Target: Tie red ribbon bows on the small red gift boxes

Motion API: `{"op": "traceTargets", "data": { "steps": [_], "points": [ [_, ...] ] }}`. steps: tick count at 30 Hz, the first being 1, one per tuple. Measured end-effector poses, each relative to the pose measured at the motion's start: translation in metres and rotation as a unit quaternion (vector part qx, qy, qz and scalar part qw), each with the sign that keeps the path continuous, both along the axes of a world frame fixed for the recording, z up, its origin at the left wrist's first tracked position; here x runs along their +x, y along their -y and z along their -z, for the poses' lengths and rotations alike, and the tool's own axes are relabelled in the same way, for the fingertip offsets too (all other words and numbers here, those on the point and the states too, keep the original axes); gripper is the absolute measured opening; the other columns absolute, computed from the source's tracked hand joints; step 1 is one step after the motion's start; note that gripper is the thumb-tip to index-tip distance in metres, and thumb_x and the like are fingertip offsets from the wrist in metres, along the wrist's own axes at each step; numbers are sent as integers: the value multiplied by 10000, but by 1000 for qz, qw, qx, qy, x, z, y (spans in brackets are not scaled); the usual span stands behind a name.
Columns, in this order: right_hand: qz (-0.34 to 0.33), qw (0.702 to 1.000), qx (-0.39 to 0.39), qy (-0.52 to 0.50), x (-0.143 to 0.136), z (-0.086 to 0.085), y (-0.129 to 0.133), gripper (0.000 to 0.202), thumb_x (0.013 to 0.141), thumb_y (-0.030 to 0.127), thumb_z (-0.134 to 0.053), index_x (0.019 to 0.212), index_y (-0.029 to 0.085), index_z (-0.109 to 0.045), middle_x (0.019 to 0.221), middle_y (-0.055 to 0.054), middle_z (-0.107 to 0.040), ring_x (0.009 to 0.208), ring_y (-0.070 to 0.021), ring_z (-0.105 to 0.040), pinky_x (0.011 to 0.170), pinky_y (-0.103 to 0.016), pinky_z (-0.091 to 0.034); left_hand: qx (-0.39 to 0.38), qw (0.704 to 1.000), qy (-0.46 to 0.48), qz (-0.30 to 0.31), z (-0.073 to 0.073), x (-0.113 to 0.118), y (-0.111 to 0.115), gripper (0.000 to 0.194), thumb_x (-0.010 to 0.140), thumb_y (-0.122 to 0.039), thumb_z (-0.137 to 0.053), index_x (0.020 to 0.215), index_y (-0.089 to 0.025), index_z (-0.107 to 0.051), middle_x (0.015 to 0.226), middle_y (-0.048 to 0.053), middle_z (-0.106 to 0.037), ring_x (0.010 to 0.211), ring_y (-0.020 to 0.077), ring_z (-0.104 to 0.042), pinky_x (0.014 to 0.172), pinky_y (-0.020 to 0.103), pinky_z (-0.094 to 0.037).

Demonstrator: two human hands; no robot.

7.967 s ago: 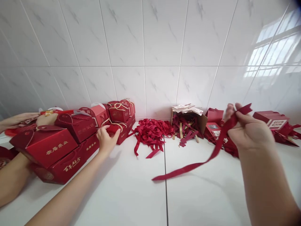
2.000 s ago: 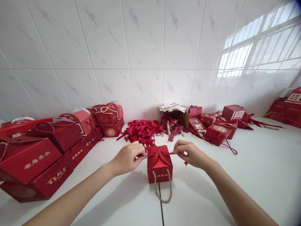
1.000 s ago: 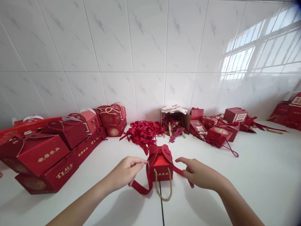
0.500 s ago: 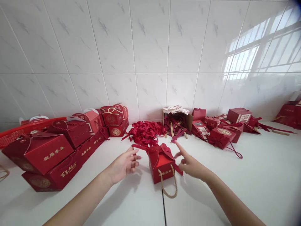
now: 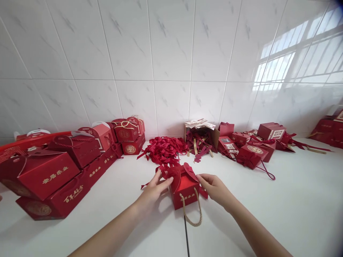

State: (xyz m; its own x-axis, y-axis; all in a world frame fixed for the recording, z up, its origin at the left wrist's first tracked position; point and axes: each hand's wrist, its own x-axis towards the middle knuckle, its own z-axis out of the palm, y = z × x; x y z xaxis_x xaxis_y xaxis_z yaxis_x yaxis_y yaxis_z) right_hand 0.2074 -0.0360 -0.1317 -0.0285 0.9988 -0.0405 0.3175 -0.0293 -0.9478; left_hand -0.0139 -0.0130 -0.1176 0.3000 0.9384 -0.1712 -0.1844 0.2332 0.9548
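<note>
A small red gift box [image 5: 185,200] stands upright in front of me, its curved top flaps partly folded in and a tan rope handle [image 5: 198,223] hanging down its near side. My left hand [image 5: 153,186] is at the box's left, thumb on the left flap; some of its fingers are hidden behind. At the right, my right hand [image 5: 215,190] has thumb and fingers pinched at the edge of the right flap. Red ribbon ends [image 5: 203,192] show on both sides of the box.
Stacked red gift boxes [image 5: 50,175] line the left side. Behind the box lie a heap of red ribbon [image 5: 164,150] and an open carton [image 5: 213,137] with ribbon pieces and cards. More red boxes [image 5: 253,153] are scattered at the right along the tiled wall [image 5: 171,53].
My left hand has moved right onto the box's left flap. My right hand, which was pointing with a stretched finger, has closed at the right flap. The box stays in place.
</note>
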Motion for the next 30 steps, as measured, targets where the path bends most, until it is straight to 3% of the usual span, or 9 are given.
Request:
{"op": "traceTargets", "data": {
  "steps": [5,9,13,15,17,20,23,30],
  "points": [
    [-62,994,-93,14,5,9,3,534,811,692,-380,737,179,-506,460,41,-450,405,-85,-345,428,-228,-270,23,998,52,22,11,8,-1,570,781,-327,-685,1282,-348,-415,1249,19,-605,1071,194,-615,912,299,-478],
    [-93,984,-141,-56,4,22,6,616,800,722,-374,1012,176,-565,432,60,-430,386,-91,-343,412,-220,-271,-9,997,72,40,15,5,-2,540,808,-307,-658,1266,-327,-373,1209,38,-622,1048,190,-627,876,307,-495],
    [-20,956,-92,-276,-8,27,5,656,781,580,-587,1347,309,-394,506,93,-404,441,-68,-336,461,-188,-312,11,996,78,37,18,4,-3,531,800,-292,-667,1242,-314,-373,1138,46,-642,1021,206,-636,868,338,-496],
    [14,928,-99,-359,-13,26,3,699,738,479,-687,1354,340,-388,617,75,-503,505,-67,-414,515,-192,-372,36,996,81,27,19,4,-3,576,796,-283,-669,1273,-332,-349,1160,52,-628,1068,225,-614,903,376,-485],
    [43,912,-116,-391,-15,26,0,638,699,430,-736,1270,316,-476,720,53,-567,563,-76,-473,536,-199,-395,50,996,74,16,18,5,-3,639,793,-279,-671,1315,-354,-310,1184,59,-615,1117,237,-586,927,397,-473],
    [79,910,-122,-388,-15,27,-3,420,663,437,-763,968,234,-557,748,36,-585,609,-85,-509,553,-203,-402,53,997,50,9,16,6,-4,718,776,-280,-686,1355,-380,-273,1180,50,-622,1140,234,-571,945,395,-459],
    [75,925,-112,-355,-17,27,-2,395,680,501,-726,777,194,-497,766,7,-607,668,-107,-545,597,-217,-417,54,998,36,3,15,5,-5,742,767,-288,-694,1364,-393,-267,1178,40,-630,1143,227,-568,962,390,-443],
    [83,953,-54,-288,-35,27,6,448,834,593,-475,1081,238,-591,1144,-26,-638,1057,-211,-570,870,-311,-428,88,996,25,0,15,5,-2,768,769,-294,-691,1390,-361,-245,1207,65,-620,1156,238,-558,957,379,-441]
  ]
}}
